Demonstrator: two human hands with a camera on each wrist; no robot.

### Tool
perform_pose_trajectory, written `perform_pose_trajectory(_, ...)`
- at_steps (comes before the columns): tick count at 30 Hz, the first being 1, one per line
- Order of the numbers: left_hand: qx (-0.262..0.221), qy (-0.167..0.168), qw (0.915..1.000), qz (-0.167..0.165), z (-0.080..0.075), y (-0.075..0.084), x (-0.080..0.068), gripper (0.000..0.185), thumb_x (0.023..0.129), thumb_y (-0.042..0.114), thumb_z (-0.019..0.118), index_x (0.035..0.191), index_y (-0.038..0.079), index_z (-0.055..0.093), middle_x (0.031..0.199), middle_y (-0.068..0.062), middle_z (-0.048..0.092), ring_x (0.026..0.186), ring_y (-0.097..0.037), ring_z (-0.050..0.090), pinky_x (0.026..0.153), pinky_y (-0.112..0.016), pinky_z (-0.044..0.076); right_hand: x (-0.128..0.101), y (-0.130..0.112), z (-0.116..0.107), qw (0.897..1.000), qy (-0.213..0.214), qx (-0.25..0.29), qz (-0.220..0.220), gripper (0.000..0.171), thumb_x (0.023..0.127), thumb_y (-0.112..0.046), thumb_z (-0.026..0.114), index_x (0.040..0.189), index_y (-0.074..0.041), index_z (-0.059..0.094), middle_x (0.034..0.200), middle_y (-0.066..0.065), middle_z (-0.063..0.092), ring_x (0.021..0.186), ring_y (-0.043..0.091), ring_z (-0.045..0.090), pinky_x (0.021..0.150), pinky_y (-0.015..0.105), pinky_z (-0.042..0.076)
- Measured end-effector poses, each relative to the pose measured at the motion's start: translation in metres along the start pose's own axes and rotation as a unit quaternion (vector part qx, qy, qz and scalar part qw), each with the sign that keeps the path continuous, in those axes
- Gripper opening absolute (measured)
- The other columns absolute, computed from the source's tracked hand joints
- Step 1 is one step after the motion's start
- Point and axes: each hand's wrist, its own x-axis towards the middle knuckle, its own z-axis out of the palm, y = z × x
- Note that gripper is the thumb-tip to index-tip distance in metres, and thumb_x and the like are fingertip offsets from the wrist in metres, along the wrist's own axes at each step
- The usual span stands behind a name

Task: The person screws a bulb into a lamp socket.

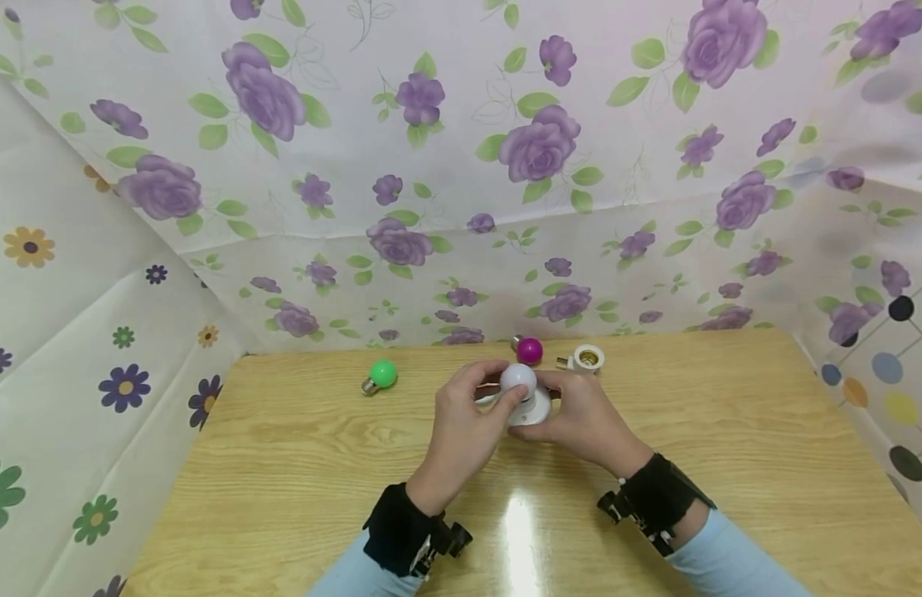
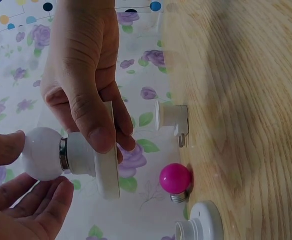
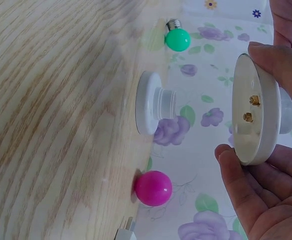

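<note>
My left hand [image 1: 464, 419] pinches a white light bulb [image 2: 42, 152] with the thumb on its globe and the fingers curled beneath. The bulb's metal collar shows at the mouth of a round white lamp holder [image 3: 258, 110]. My right hand [image 1: 584, 419] grips that holder by its base, thumb on one side and fingers on the other. Two brass screws show in the hollow underside in the right wrist view. Both pieces are held up above the wooden table [image 1: 304, 464].
A second white lamp holder [image 3: 148, 102] stands on the table beyond the hands, mostly covered by my left hand in the head view. Toward the back are a green bulb [image 1: 383, 374], a magenta bulb [image 1: 530, 351] and a white plug-in socket [image 1: 586, 358]. Flowered cloth [image 1: 468, 274] lines the back.
</note>
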Motion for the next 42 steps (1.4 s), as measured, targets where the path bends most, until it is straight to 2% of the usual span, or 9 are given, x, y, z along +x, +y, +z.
perform_pose_trajectory(9,0.002,-0.029,0.9993,0.022,-0.0012,0.0009,0.0013,0.035,0.091,0.025,0.061,0.123,0.012,0.058,0.116,0.001,0.061,0.107,-0.01,0.058,0.089,-0.025,0.053,0.0001,-0.0008,-0.0004,1.0,0.001,0.005,-0.001,0.054,0.062,-0.043,0.084,0.111,-0.029,0.065,0.102,-0.016,0.067,0.092,-0.003,0.062,0.078,0.016,0.053)
perform_pose_trajectory(15,0.012,-0.052,0.9982,0.026,-0.003,0.0014,0.0008,0.035,0.094,0.024,0.056,0.128,0.012,0.054,0.119,-0.001,0.058,0.11,-0.011,0.056,0.092,-0.024,0.051,-0.0003,-0.0002,-0.0006,1.0,0.001,0.003,0.001,0.055,0.062,-0.044,0.085,0.111,-0.028,0.065,0.103,-0.015,0.067,0.092,-0.002,0.062,0.078,0.017,0.054)
perform_pose_trajectory(24,0.025,-0.065,0.9972,0.028,-0.0039,0.0016,0.0014,0.038,0.096,0.026,0.053,0.131,0.013,0.051,0.123,0.001,0.056,0.114,-0.011,0.054,0.094,-0.022,0.049,0.0001,-0.0003,-0.0005,1.0,0.0,0.006,-0.009,0.058,0.063,-0.041,0.085,0.115,-0.027,0.063,0.106,-0.013,0.067,0.095,0.0,0.063,0.079,0.018,0.054)
perform_pose_trajectory(27,0.015,-0.049,0.9981,0.033,-0.0041,0.0026,0.0018,0.042,0.095,0.029,0.055,0.132,0.011,0.05,0.126,-0.003,0.055,0.117,-0.015,0.053,0.096,-0.026,0.049,0.0003,-0.0001,-0.001,1.0,0.002,0.004,-0.009,0.058,0.063,-0.041,0.084,0.116,-0.027,0.063,0.107,-0.013,0.067,0.096,0.001,0.063,0.08,0.018,0.054)
perform_pose_trajectory(30,0.01,-0.016,0.9993,0.031,-0.004,0.0042,0.0017,0.045,0.092,0.034,0.059,0.13,0.011,0.052,0.127,-0.004,0.055,0.119,-0.017,0.053,0.096,-0.031,0.05,0.0003,-0.0007,-0.0016,1.0,0.005,-0.005,-0.007,0.058,0.063,-0.043,0.084,0.115,-0.028,0.063,0.106,-0.013,0.067,0.095,0.0,0.063,0.079,0.017,0.054)
perform_pose_trajectory(35,0.013,0.032,0.9993,0.012,-0.0033,0.0063,0.0008,0.045,0.088,0.039,0.063,0.124,0.013,0.056,0.119,0.001,0.058,0.111,-0.014,0.056,0.092,-0.031,0.053,0.0005,-0.0012,-0.0017,1.0,0.01,-0.017,-0.008,0.058,0.062,-0.045,0.084,0.114,-0.029,0.064,0.105,-0.015,0.067,0.094,-0.002,0.062,0.077,0.017,0.054)
perform_pose_trajectory(42,0.029,0.044,0.9986,-0.004,-0.0028,0.0065,-0.0011,0.041,0.086,0.042,0.065,0.118,0.017,0.06,0.108,0.002,0.061,0.098,-0.015,0.06,0.084,-0.027,0.054,0.0005,-0.0035,-0.0014,1.0,0.005,-0.012,0.0,0.057,0.062,-0.042,0.085,0.112,-0.028,0.064,0.104,-0.014,0.067,0.093,0.0,0.063,0.076,0.017,0.054)
